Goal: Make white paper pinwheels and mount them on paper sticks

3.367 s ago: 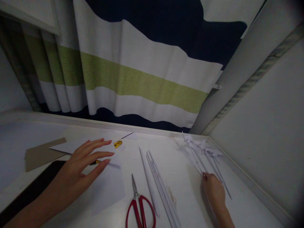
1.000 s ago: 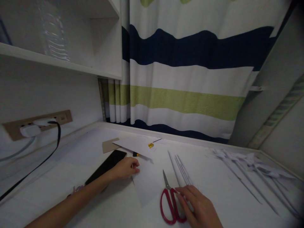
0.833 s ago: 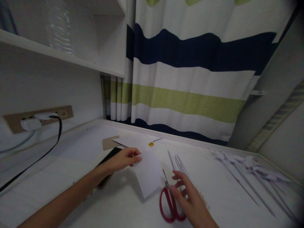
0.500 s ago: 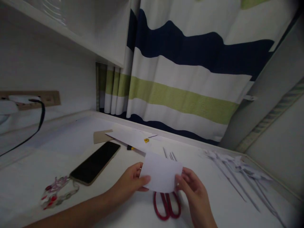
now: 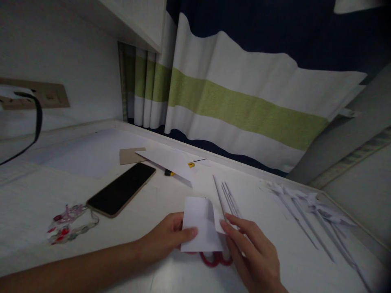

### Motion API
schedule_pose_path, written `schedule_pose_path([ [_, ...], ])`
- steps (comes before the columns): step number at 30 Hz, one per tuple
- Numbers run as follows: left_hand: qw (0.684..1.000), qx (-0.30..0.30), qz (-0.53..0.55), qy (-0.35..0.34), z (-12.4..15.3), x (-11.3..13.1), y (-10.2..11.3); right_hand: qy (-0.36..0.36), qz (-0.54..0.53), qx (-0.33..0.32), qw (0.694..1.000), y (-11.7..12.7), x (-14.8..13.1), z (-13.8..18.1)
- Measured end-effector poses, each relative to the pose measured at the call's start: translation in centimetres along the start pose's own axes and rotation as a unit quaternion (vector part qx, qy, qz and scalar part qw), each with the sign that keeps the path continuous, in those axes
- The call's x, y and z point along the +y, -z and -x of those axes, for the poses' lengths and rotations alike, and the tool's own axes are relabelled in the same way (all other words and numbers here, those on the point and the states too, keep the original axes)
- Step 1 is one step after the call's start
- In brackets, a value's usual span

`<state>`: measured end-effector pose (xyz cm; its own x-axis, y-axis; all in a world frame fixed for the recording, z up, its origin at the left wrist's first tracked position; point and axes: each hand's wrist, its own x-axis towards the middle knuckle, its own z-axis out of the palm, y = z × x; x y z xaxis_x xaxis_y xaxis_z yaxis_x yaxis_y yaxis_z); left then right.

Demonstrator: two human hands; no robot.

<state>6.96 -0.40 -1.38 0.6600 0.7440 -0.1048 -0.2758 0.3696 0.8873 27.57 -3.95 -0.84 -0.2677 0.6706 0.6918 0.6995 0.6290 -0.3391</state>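
Observation:
A small white sheet of paper [image 5: 198,219] is held above the table between my hands. My left hand [image 5: 175,234] pinches its left edge, thumb on top. With thumb and fingertips, my right hand [image 5: 252,248] grips the upper right corner, which curls over towards me and to the left. Beneath the paper lie scissors with red handles [image 5: 210,259], their blades hidden by it. Just beyond my right hand, several thin grey sticks [image 5: 229,197] lie on the table.
A phone [image 5: 122,189] with a beaded strap [image 5: 65,228] lies at left. Further back are a larger white sheet [image 5: 168,162], brown card [image 5: 132,156] and a black-and-yellow cutter [image 5: 168,172]. Several paper pinwheels on sticks [image 5: 308,215] lie at right. A striped curtain [image 5: 238,93] hangs behind.
My right hand has shifted from the paper's right edge to its corner and bent it over. The paper now covers more of the scissors. The view has tilted down.

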Motion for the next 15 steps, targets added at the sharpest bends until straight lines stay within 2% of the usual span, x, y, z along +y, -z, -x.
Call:
schedule_pose_path([
  [2,1.0,-0.001,0.011,0.001,0.0,0.2,0.0,0.114,0.085,-0.039,0.989,-0.1,-0.1,0.0],
  [4,1.0,0.004,0.012,0.006,0.0,0.4,0.1,0.179,0.127,-0.07,0.973,-0.1,-0.3,-0.1],
  [11,1.0,0.02,-0.023,0.003,-0.1,0.1,0.5,0.286,0.182,-0.131,0.932,0.0,-2.1,-0.1],
  [15,0.999,0.016,-0.038,0.003,0.0,0.2,0.5,0.304,0.186,-0.138,0.924,-0.3,-3.0,-0.9],
])
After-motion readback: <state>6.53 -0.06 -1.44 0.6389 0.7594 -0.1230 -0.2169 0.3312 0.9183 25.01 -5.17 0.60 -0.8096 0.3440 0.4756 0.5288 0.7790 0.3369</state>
